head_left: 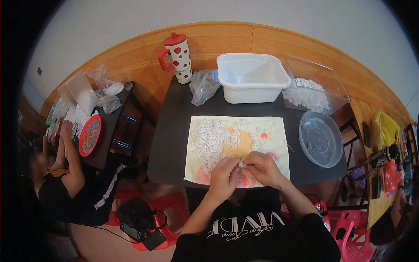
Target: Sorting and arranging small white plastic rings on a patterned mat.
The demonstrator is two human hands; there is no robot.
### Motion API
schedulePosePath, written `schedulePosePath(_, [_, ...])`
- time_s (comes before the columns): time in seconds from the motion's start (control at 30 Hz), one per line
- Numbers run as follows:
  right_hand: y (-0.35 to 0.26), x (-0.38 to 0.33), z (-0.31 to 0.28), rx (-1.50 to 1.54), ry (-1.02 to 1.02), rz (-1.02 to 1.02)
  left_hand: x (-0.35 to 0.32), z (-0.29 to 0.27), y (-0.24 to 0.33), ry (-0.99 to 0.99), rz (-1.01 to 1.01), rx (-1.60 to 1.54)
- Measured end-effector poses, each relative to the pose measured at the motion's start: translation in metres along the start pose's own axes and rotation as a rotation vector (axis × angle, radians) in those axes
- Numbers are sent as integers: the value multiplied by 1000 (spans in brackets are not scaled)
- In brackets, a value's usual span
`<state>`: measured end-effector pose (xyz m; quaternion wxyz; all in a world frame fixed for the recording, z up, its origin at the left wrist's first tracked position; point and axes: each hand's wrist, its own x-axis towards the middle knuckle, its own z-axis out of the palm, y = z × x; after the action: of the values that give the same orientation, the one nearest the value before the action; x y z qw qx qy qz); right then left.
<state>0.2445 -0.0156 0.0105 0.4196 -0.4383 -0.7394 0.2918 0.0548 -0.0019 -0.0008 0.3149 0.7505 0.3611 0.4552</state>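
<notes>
Btwn fingertips (pixel 249 160), white pc (pixel 242 165), part hidden

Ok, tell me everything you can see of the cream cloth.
The cream cloth is a rectangular, fabric-looking sheet with orange and pink-red prints. It lies spread on the dark table. White oval pieces lie mostly on its left and far parts. A thin stick crosses its right edge. The left hand and right hand are over its near side; whether they touch it I cannot tell.
</notes>
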Motion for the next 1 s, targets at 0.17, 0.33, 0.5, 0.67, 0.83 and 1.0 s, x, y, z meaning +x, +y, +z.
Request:
schedulePosePath(0.17, [8,-2,5,-228,-12,-130,2,5,-8,-34,31,73])
schedulePosePath(0.33, [3,1,3,-223,-16,-143,3,4,-8,-28,46,107])
schedulePosePath(0.5, [4,-7,5,-178,46,-185,4,6,-8,-59,115,156])
schedulePosePath(0.67, [14,-10,14,-267,31,-285,-1,-1,-12,-100,133,115])
schedulePosePath(0.83, [21,-12,15,-258,-19,-275,-2,4,-14,-125,94,144])
schedulePosePath(1.0, [20,-9,13,-262,-40,-268,2,4,-13,-142,111,175])
